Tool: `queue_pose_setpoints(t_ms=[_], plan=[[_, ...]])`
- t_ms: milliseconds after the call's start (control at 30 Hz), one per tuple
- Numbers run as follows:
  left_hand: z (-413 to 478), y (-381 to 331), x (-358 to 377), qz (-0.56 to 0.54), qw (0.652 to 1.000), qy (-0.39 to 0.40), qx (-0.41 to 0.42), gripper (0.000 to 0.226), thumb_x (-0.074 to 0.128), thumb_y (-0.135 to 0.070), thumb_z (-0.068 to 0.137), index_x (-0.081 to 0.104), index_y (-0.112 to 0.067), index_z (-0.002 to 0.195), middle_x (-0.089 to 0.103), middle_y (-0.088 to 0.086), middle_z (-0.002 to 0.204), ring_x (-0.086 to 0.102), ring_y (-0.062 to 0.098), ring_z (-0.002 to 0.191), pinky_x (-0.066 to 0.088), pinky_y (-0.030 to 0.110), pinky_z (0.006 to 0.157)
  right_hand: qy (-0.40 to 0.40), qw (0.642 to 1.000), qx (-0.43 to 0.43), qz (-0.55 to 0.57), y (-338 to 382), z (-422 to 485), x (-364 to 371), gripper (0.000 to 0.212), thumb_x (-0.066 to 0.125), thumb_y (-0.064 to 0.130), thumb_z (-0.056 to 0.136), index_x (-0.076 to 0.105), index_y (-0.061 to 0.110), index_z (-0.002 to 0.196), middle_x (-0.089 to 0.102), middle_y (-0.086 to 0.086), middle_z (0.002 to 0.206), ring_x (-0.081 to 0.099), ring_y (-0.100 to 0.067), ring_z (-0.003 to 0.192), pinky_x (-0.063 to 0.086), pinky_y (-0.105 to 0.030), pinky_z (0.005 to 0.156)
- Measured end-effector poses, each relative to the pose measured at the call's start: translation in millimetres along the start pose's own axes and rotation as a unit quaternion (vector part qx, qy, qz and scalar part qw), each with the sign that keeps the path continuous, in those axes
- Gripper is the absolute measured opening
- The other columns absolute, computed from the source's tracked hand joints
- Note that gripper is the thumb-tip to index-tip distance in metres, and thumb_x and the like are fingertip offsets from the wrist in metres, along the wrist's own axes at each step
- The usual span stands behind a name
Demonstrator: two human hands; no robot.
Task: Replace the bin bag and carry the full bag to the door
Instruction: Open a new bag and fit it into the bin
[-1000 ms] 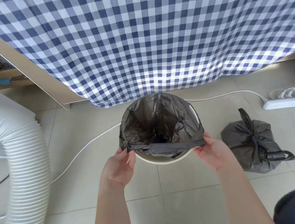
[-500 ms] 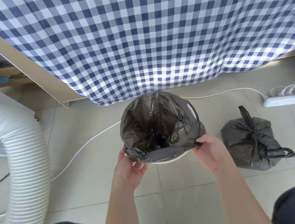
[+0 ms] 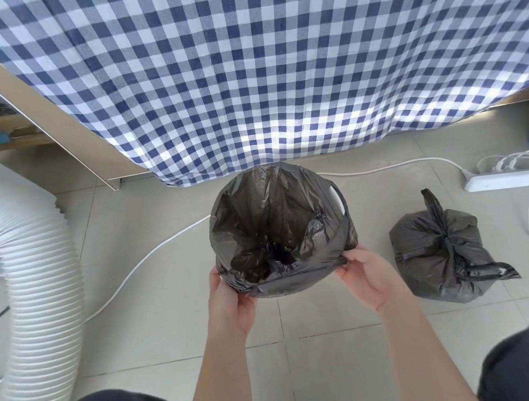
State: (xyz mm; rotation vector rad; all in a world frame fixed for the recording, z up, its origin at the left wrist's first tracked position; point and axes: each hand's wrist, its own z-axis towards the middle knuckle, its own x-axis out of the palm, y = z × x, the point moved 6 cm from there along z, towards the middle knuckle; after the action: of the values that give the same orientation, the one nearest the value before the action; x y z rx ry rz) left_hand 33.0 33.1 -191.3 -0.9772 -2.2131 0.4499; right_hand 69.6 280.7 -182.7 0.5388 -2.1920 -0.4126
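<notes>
Both hands, left hand (image 3: 230, 296) and right hand (image 3: 367, 276), grasping one bin liner (image 3: 278, 231) edge | one tied full bag (image 3: 440, 252) on floor (image 3: 157, 305), right side

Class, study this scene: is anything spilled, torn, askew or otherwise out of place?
Nothing is spilled or torn. The tied full bag sits intact on the floor beside the bin. Only oddity: the white cable trails loose across the floor tiles behind the bin.

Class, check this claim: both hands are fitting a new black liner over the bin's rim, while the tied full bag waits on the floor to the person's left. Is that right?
One detail is wrong. In the head view, the tied full bag sits on the floor to the person's right, not left. Both the left hand and right hand are indeed fitting the black liner over the bin's rim.
</notes>
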Motion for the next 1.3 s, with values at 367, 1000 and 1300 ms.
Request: queue_pose_setpoints(t_ms=[367, 1000, 1300], plan=[[7, -6, 5, 0.044, 0.998, -0.051, -0.011, 0.035, 0.053, -0.016, 0.105, 0.058, -0.014, 0.139, 0.072, 0.013, 0.130, 0.071, 0.034, 0.115, 0.063, 0.051, 0.088, -0.032, 0.999, -0.014, -0.027, 3, 10, 6, 0.054, 0.027, -0.020, 0.096, 0.076, 0.000, 0.107, 0.080, -0.018, 0.103, 0.079, -0.029, 0.088, 0.066, -0.035, 0.070], [17, -4, 8, 0.106, 0.991, -0.076, -0.042, 0.025, 0.046, -0.006, 0.102, 0.059, -0.017, 0.121, 0.070, 0.007, 0.096, 0.063, 0.024, 0.079, 0.059, 0.038, 0.075, -0.176, 0.952, -0.095, -0.231, 61, 51, 18, 0.021, 0.054, 0.023, 0.108, 0.059, 0.013, 0.090, 0.067, -0.009, 0.089, 0.065, -0.026, 0.084, 0.054, -0.042, 0.083], [22, -12, 11, 0.122, 0.987, -0.088, -0.052, 0.021, 0.052, -0.014, 0.100, 0.065, -0.018, 0.117, 0.071, 0.007, 0.111, 0.065, 0.025, 0.086, 0.060, 0.030, 0.059, -0.225, 0.931, 0.073, -0.277, 36, 58, 5, 0.023, 0.046, 0.012, 0.098, 0.069, 0.012, 0.097, 0.070, -0.011, 0.093, 0.067, -0.028, 0.091, 0.061, -0.040, 0.069]])
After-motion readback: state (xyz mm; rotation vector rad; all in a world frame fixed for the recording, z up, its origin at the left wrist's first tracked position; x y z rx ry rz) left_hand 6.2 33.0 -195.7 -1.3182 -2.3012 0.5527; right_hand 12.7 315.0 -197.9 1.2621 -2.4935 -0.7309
